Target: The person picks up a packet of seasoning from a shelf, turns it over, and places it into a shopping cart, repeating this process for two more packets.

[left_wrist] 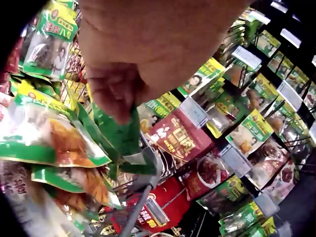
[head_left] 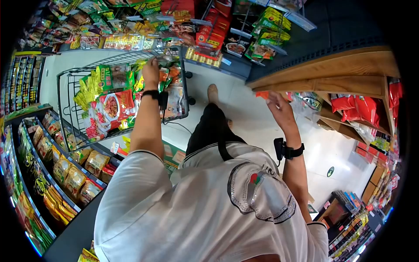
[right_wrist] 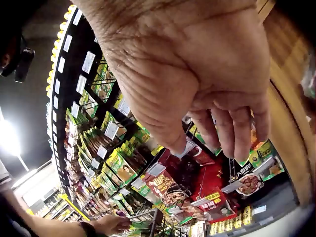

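My left hand is over the shopping cart, among the packets heaped in it. In the left wrist view its curled fingers grip a green food packet, partly hidden under the hand. Clear-and-green packets of brown food lie beside it. A red and white food packet tops the cart's near side. Out to the right, my right hand hovers near the wooden shelf's end with relaxed fingers and nothing in its grasp. In the right wrist view its fingers point down before the hanging packets.
Packets hang on a dark rack along the far side. A wooden shelf with red bags stands to the right. Bins of bagged food line the left. Pale floor shows around my feet.
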`<control>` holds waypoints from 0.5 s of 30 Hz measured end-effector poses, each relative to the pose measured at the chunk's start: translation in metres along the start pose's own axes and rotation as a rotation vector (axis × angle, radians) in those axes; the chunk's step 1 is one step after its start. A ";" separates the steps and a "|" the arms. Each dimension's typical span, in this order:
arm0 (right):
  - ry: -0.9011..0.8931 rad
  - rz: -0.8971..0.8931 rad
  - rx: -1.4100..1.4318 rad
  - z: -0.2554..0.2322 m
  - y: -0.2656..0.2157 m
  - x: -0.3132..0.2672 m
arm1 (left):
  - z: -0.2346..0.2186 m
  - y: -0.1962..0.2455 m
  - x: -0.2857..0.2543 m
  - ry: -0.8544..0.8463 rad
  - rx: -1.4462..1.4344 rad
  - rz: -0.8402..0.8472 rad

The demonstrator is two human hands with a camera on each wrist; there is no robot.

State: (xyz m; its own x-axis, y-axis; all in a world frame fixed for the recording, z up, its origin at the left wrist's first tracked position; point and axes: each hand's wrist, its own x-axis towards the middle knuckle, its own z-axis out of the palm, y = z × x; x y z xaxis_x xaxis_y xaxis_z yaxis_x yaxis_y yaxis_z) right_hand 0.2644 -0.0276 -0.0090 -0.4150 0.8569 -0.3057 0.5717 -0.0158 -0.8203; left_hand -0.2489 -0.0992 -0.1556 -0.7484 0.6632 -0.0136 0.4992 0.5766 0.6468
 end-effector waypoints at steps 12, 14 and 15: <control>-0.327 -0.174 0.414 0.041 -0.075 0.053 | -0.103 0.134 -0.119 -0.065 -1.214 -0.115; -0.373 -0.120 0.479 0.048 -0.090 0.053 | -0.099 0.152 -0.128 -0.167 -1.347 -0.079; -0.395 -0.091 0.513 0.050 -0.097 0.052 | -0.095 0.170 -0.136 -0.144 -1.406 -0.054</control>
State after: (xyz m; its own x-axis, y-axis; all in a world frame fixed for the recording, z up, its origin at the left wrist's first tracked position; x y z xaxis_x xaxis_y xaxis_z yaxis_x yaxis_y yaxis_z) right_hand 0.1519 -0.0077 0.0306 -0.7309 0.6138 -0.2983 0.1520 -0.2796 -0.9480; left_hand -0.1038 -0.1367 0.0290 -0.6593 0.7473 -0.0836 -0.4374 -0.2907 0.8510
